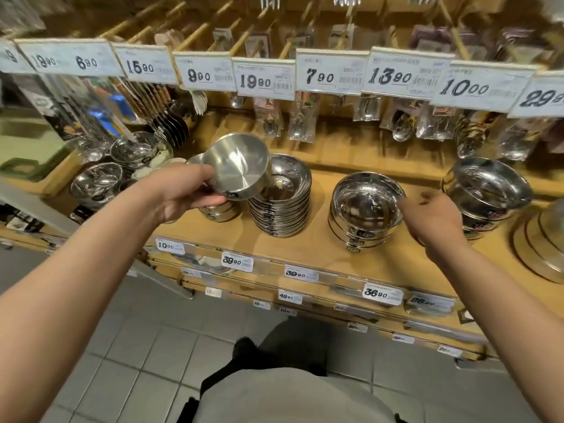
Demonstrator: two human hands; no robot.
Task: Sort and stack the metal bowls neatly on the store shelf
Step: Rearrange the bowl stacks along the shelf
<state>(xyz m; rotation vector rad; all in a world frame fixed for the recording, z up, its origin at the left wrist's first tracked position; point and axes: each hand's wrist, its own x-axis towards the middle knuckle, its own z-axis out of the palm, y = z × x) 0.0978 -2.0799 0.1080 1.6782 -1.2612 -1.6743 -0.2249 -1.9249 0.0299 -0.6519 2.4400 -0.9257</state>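
My left hand (186,193) grips a small steel bowl (238,164), tilted with its inside facing me, above a short stack of similar bowls (221,210). Just right of it stands a tall stack of shallow steel dishes (282,203). Further right is a stack of deeper bowls (364,215). My right hand (433,218) hovers beside that stack's right rim, fingers loosely curled and holding nothing; whether it touches the rim is unclear. A larger bowl stack (488,193) sits at the far right of the wooden shelf (305,248).
More steel bowls (97,181) crowd the shelf's left end. Packaged spoons and cutlery (300,123) hang behind, under a row of price tags (265,77). Round lids or pans (543,245) lie at the right edge. Lower shelves with price labels (381,293) jut out below.
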